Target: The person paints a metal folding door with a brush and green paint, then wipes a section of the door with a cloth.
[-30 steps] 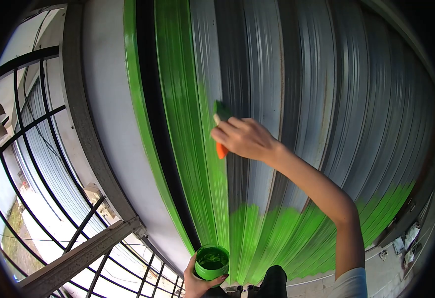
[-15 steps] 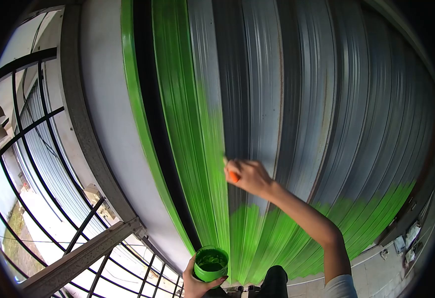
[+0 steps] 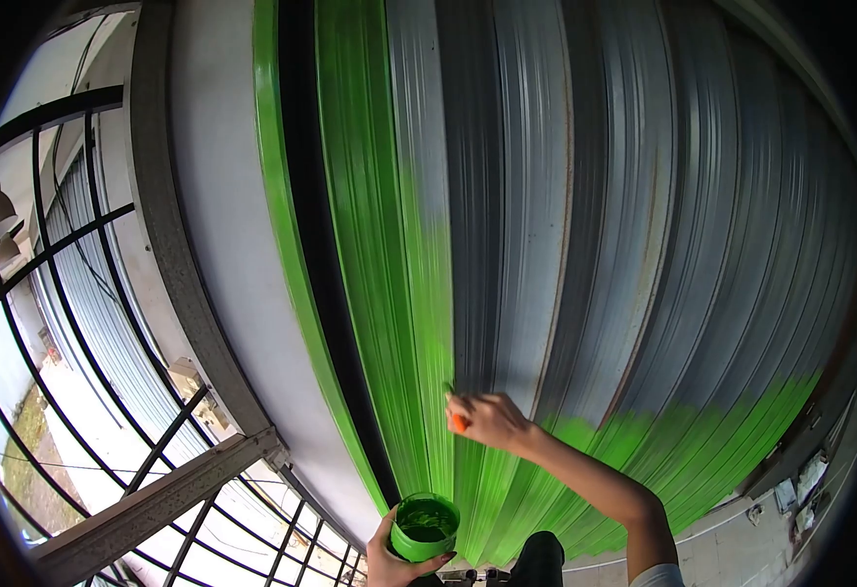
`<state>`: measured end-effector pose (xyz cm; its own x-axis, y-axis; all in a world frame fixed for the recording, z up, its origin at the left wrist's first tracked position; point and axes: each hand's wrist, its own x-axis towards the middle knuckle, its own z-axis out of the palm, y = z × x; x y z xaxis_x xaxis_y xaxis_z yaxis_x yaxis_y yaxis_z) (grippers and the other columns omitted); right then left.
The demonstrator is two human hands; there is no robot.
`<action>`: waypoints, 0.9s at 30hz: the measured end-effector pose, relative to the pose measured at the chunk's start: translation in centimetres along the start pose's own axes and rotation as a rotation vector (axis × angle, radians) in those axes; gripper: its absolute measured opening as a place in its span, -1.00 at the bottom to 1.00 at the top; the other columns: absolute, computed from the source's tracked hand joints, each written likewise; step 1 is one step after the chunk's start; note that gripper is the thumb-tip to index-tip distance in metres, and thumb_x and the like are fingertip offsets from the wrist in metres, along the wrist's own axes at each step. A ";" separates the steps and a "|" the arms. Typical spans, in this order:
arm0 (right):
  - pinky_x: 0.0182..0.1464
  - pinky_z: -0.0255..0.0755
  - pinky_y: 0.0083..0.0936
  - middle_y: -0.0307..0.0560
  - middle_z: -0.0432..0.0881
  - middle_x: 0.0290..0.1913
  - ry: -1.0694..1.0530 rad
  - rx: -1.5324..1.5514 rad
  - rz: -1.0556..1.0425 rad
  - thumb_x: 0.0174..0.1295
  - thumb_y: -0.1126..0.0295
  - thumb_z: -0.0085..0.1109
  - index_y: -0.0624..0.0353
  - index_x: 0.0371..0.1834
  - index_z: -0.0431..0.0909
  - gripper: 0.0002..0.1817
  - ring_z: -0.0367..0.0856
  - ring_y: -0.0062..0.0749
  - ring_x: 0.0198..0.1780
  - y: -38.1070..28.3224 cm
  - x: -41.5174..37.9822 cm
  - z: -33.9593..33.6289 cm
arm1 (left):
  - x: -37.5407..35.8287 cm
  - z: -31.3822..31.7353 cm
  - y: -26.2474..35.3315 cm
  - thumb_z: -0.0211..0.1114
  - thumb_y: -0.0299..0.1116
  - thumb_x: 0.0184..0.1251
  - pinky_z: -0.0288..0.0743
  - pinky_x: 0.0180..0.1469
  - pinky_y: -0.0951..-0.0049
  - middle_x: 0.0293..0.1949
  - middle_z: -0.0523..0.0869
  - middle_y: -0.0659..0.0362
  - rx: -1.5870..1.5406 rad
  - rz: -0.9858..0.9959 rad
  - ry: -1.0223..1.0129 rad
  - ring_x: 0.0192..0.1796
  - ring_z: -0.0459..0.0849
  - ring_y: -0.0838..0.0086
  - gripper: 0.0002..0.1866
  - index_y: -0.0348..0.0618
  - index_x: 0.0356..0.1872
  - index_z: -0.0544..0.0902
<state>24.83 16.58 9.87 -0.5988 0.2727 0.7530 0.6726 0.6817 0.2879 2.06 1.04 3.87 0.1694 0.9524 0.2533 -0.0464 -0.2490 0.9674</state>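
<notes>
My right hand is closed round the orange handle of a paintbrush. The brush's green tip meets the corrugated metal panel at the edge of a partly painted rib. Low in the view, my left hand grips an open tub of green paint from the side. Wet green coats the tub's inside and rim. Green paint covers the left ribs and the lower part of the panel; the upper right stays grey.
A pale wall strip and a grey metal post stand left of the panel. Beyond them is a black barred grille with daylight behind. My knee shows at the bottom. Small items lie at the lower right wall.
My right hand has moved down along the rib with the paintbrush. The left hand still holds the tub, and the whole view has shifted slightly.
</notes>
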 end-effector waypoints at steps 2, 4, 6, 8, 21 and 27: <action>-0.66 0.52 -0.67 -0.05 0.55 -0.53 -0.004 -0.055 0.059 0.11 0.52 0.18 0.14 -0.39 0.29 -0.80 0.57 -0.51 -0.57 2.0 2.7 -1.6 | -0.1 0.1 -0.2 0.66 -0.32 -0.41 0.46 0.13 0.36 -0.09 0.65 0.04 0.009 -0.004 -0.008 -0.02 0.63 0.40 -0.15 -0.38 0.06 0.45; -0.62 0.53 -0.68 -0.10 0.56 -0.52 0.188 -0.033 0.056 0.11 0.48 0.20 0.11 -0.40 0.29 -0.79 0.58 -0.51 -0.55 4.0 5.5 -3.6 | -0.1 0.2 -0.2 0.66 -0.32 -0.41 0.46 0.13 0.37 -0.09 0.65 0.04 0.009 -0.005 -0.003 -0.02 0.63 0.40 -0.15 -0.38 0.06 0.46; -0.61 0.52 -0.68 -0.13 0.57 -0.51 0.403 -0.241 -0.044 0.13 0.44 0.21 0.12 -0.34 0.34 -0.81 0.59 -0.50 -0.55 4.6 8.1 -5.5 | 0.0 0.2 -0.9 0.66 -0.33 -0.41 0.46 0.13 0.37 -0.09 0.65 0.04 0.006 0.004 -0.013 -0.02 0.63 0.40 -0.16 -0.38 0.06 0.46; -0.62 0.50 -0.71 -0.15 0.59 -0.50 0.486 -0.384 -0.106 0.17 0.44 0.17 0.14 -0.30 0.42 -0.87 0.59 -0.53 -0.54 4.6 8.7 -6.1 | -0.1 0.2 -1.1 0.66 -0.33 -0.40 0.46 0.13 0.37 -0.09 0.65 0.04 0.003 0.008 -0.012 -0.01 0.63 0.40 -0.16 -0.38 0.05 0.46; -0.64 0.47 -0.79 -0.04 0.61 -0.28 -0.276 -0.181 -0.332 0.08 0.53 0.16 0.16 -0.48 0.44 -0.92 0.52 -0.64 -0.55 4.0 6.0 -4.2 | -0.1 0.7 -0.1 0.65 -0.36 -0.38 0.46 0.13 0.36 -0.08 0.64 0.05 -0.056 -0.015 0.012 -0.01 0.62 0.40 -0.16 -0.37 0.06 0.43; -0.52 0.50 -0.72 -0.14 0.60 -0.45 0.025 -0.581 -0.290 0.06 0.49 0.21 0.17 -0.43 0.49 -0.92 0.60 -0.52 -0.44 3.8 13.0 -10.5 | 0.0 1.4 0.2 0.64 -0.37 -0.39 0.46 0.12 0.37 -0.09 0.65 0.05 -0.065 -0.003 0.018 -0.02 0.63 0.39 -0.17 -0.36 0.06 0.42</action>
<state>24.15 15.62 26.94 -0.7856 0.1121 0.6085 0.6153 0.2449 0.7493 3.39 0.78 4.12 0.1516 0.9564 0.2497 -0.1099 -0.2348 0.9658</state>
